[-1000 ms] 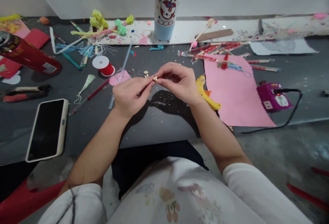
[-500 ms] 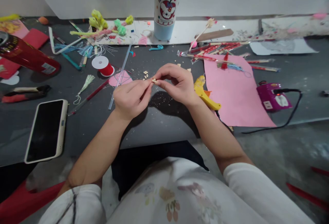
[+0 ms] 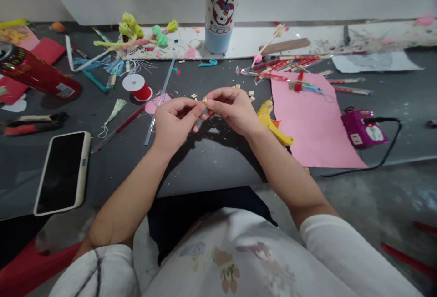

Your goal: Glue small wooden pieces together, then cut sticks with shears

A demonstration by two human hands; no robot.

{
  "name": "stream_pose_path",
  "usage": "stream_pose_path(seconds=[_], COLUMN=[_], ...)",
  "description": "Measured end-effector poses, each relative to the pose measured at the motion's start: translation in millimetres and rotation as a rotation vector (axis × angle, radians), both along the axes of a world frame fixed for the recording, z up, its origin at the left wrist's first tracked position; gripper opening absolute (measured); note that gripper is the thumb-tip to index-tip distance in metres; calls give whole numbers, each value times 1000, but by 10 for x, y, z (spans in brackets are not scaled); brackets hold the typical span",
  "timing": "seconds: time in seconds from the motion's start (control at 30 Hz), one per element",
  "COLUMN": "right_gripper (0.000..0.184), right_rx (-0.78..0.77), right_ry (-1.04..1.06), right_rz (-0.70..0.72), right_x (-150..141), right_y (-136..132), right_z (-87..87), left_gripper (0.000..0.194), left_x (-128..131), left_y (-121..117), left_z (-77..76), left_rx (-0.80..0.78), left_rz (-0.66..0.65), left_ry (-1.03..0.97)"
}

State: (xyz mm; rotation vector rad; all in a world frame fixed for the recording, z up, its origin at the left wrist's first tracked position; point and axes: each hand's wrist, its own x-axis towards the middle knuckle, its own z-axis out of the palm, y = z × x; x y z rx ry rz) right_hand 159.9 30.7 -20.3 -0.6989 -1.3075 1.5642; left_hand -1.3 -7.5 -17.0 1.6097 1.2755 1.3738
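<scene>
Between my two hands is a small cluster of pale wooden bits, partly covered by fingertips. My right hand is closed, pinching the cluster between thumb and index finger. My left hand is also closed, its thumb and fingertips meeting at the cluster's left side. Behind the fingers, cut wooden bits lie on the dark table. More loose wooden pieces are just beyond my right hand. A yellow glue gun rests to the right of my right wrist.
Pink paper lies at the right, beside a purple power socket with a black cord. A bottle stands at the back. On the left are a red thread spool, a clear glue stick, a phone and a red can.
My left hand has turned, and its fingers have curled and shifted under the cluster. My right hand has lowered slightly, still pinching the wooden bits. Things on the table stay where they were.
</scene>
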Motion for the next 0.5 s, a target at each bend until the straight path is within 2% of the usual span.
stream_pose_path(seconds=[0.1,0.23,0.37,0.5], right_gripper=[36,37,36,33], right_rx=[-116,-171,-154,-68], right_ry=[12,28,29,0], right_rz=[41,77,97,96], right_x=[6,17,34,59], right_y=[-2,-18,-15,3], right_z=[20,52,48,23], left_gripper=[22,25,23,16], left_x=[-27,-47,-40,-10], left_y=[48,65,47,9], left_z=[-44,-48,-24,18], left_rx=[-74,-81,-49,21], left_rz=[-49,-80,-54,13], left_ry=[-67,-70,-61,-20])
